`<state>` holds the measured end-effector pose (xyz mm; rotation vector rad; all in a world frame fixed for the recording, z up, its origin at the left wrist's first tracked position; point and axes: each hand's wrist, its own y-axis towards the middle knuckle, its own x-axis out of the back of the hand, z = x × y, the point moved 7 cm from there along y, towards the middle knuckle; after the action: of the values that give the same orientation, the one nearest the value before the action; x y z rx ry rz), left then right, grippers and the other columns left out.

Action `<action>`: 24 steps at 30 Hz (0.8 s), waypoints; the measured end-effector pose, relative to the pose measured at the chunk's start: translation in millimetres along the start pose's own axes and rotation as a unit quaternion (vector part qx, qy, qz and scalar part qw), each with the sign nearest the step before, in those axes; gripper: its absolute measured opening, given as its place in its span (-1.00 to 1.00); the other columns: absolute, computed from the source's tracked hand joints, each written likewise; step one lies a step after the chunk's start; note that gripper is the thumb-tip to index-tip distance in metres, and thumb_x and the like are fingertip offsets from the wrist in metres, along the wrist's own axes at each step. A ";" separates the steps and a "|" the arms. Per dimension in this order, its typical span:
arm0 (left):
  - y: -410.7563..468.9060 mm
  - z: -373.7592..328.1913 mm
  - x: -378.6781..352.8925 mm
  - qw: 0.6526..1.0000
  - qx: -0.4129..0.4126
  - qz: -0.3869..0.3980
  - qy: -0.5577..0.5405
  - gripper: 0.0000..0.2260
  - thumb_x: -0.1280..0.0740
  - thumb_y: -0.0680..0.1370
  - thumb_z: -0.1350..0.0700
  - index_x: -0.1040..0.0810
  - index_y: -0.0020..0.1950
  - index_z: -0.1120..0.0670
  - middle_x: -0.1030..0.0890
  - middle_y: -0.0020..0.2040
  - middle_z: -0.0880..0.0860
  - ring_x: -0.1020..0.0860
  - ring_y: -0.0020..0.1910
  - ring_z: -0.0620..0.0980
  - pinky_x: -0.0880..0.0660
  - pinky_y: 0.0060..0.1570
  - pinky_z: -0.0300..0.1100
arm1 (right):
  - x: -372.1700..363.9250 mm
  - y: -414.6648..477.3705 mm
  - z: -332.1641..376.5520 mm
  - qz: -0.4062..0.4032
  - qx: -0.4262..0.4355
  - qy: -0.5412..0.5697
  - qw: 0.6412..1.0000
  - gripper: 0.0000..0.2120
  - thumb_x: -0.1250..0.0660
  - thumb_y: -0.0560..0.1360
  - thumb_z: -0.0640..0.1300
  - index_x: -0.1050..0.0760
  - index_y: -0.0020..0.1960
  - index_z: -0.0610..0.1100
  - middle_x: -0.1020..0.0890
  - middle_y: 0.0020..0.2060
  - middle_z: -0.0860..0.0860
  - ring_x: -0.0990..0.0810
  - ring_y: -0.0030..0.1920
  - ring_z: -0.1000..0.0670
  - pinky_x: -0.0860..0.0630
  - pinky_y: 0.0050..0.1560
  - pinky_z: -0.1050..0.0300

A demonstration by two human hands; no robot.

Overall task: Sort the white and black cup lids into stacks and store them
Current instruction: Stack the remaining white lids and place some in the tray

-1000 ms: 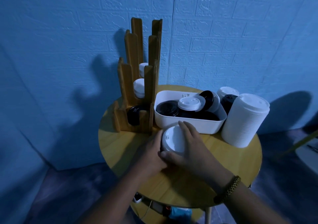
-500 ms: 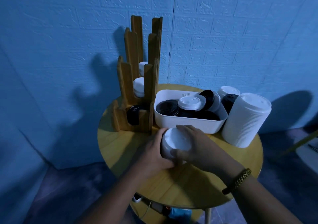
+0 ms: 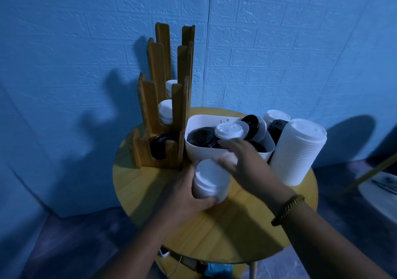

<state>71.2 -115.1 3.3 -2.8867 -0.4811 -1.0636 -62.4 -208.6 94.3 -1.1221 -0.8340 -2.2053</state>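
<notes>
I see a round wooden table [image 3: 146, 193]. At 3 o'clock on it stands a tall stack of white lids [image 3: 298, 156]. At 10 o'clock stands a wooden rack [image 3: 150, 111]. It has white rack lids [image 3: 165, 111] in its upper slots and a black rack lid [image 3: 160, 147] in the low front slot. At 12 o'clock sits a white bin [image 3: 202, 154] with black lids [image 3: 200, 138] and a white lid [image 3: 229, 130] mixed inside.

The left hand [image 3: 182, 197] is curled tight around a short stack of white lids [image 3: 209, 181] near the middle of the table. The right hand [image 3: 245, 165] is at 1 o'clock from that stack, over the bin's front edge. It is blurry, so I cannot tell if its fingers hold anything.
</notes>
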 end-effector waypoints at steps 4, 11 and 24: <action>0.5 0.2 0.7 1.000 -0.009 -0.008 -0.001 -0.08 -0.54 0.39 -0.24 -0.05 0.58 -0.30 -0.32 0.47 -0.22 -0.32 0.40 -0.17 -0.48 0.30 -0.08 | 15.6 38.2 -21.0 -0.095 -0.053 -0.118 0.987 -0.59 -0.27 0.60 0.08 -0.48 0.36 -0.11 -0.55 0.25 -0.08 -0.44 0.27 -0.13 -0.45 0.20 -0.03; 0.2 1.7 -0.1 1.000 -0.014 -0.010 -0.002 -0.08 -0.54 0.40 -0.24 -0.03 0.58 -0.33 -0.30 0.48 -0.26 -0.29 0.43 -0.19 -0.46 0.34 -0.08 | 4.4 77.8 -42.1 -0.019 -0.093 -0.223 0.970 -0.62 -0.31 0.55 0.04 -0.50 0.31 -0.09 -0.51 0.26 -0.07 -0.40 0.29 -0.15 -0.35 0.24 -0.10; 2.3 3.9 -2.9 1.000 -0.024 -0.012 -0.007 -0.09 -0.55 0.38 -0.26 -0.04 0.55 -0.37 -0.30 0.44 -0.30 -0.29 0.38 -0.24 -0.46 0.31 -0.14 | 4.5 81.1 -46.3 -0.050 -0.042 -0.168 0.984 -0.89 -0.30 0.55 -0.10 -0.59 -0.09 -0.08 -0.55 0.18 0.02 -0.43 0.22 -0.07 -0.35 0.18 -0.04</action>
<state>72.3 -117.6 -1.3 -2.9392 -0.4979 -1.0741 -33.2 -297.2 99.7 -1.5543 -0.9598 -2.1799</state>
